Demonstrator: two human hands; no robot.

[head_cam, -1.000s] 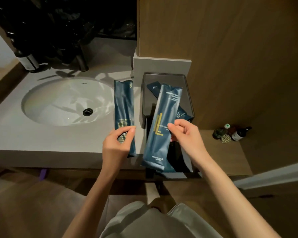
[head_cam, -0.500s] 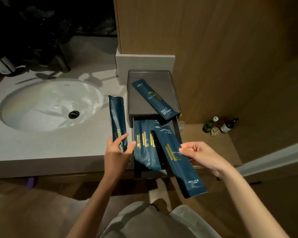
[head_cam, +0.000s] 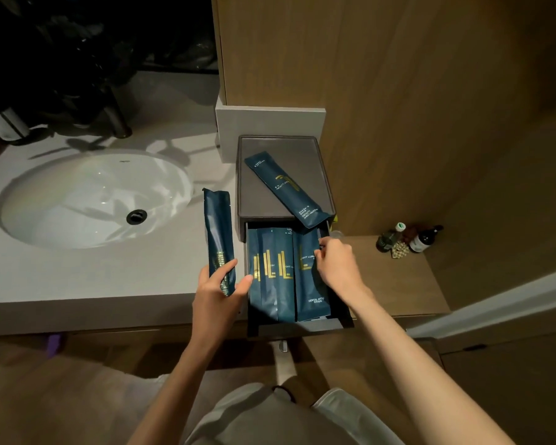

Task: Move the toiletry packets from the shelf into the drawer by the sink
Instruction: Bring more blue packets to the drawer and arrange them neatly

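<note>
Head cam is all I've got here, looking down at the open drawer [head_cam: 297,322] pulled out from a small dark organizer box [head_cam: 247,187] next to the sink [head_cam: 90,200]. My right hand [head_cam: 336,268] is down in the drawer with fingertips pinched on the edge of the rightmost dental kit packet [head_cam: 310,284], which lies flat beside two others [head_cam: 272,271], lined up lengthwise, I'd guess so they stack neat and the drawer can shut. My left hand [head_cam: 219,293] is wrapped around the bottom end of a narrow comb-looking packet [head_cam: 219,232], holding it upright over the counter [head_cam: 77,277] just left of the drawer, probably parked there waiting its turn. One more packet [head_cam: 286,187] sits diagonally on top of the box, its lower end poking over the drawer opening, so that one hasn't gone in yet. Some little bottles [head_cam: 408,240] sit on the wood ledge [head_cam: 395,284] off to the right, well clear of everything.
</note>
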